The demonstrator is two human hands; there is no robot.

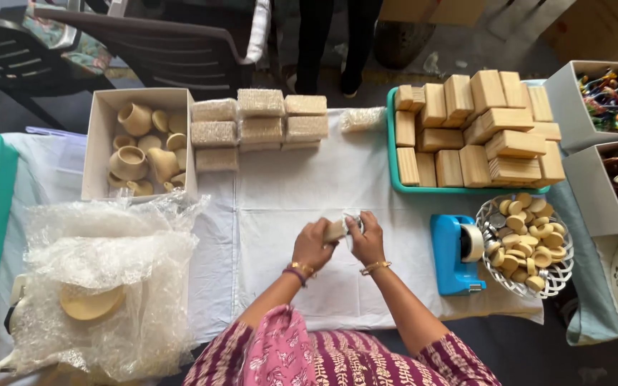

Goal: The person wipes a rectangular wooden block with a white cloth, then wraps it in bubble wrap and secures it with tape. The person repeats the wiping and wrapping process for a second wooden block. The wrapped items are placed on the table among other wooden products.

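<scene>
Mid-wrap, by the look: left hand (313, 245) and right hand (368, 241) both pinch a small wooden piece (335, 229) in clear wrap above the white cloth (280, 214). Sealing seems next; blue tape dispenser (455, 255) sits near right, beside basket of wooden discs (526, 245). Nothing blocks the reach.

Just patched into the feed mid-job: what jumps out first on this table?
At centre, the left hand and right hand meet over the white cloth, gripping a small wooden piece. Behind them to the right, a teal tray is stacked with wooden blocks; a blue tape dispenser sits beside the right hand.
</scene>
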